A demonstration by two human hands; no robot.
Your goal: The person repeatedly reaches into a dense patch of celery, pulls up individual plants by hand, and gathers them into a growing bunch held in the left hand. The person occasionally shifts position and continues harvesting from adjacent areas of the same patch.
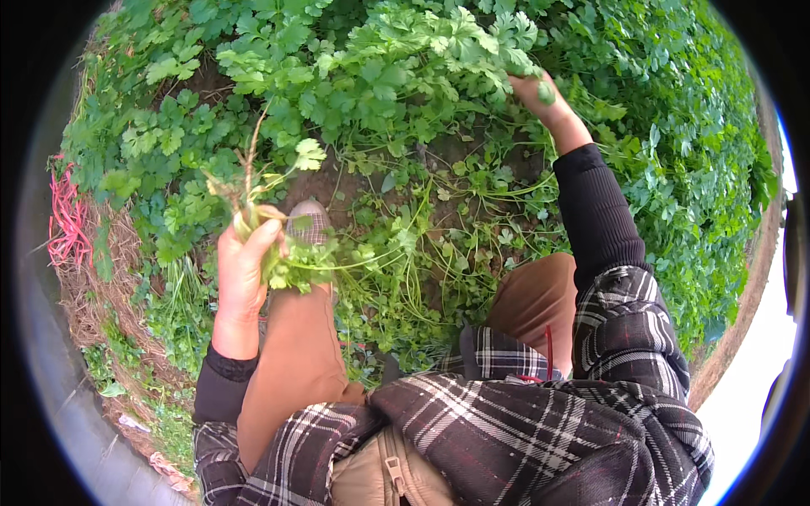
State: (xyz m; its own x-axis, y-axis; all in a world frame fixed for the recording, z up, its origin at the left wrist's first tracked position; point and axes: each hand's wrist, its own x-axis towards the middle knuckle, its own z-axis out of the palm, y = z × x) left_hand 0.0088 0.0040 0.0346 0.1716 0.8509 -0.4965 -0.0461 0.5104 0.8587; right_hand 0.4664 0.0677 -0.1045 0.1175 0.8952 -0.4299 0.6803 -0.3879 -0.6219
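My left hand [246,268] is closed round a small bunch of cilantro [251,212] over my left knee. Its pale root end points up and away from me, and leafy stems hang out below the fist. Farther off to the right, my right hand [547,99] reaches into the standing cilantro [439,59]. Leaves cover most of its fingers, so I cannot see what they grip, if anything.
Cut or loose stems and leaves [413,244] lie on the soil between my legs. My left shoe [307,223] stands among the plants. Red ties [67,215] lie on dry straw [118,278] at the left. Dense cilantro continues on the right.
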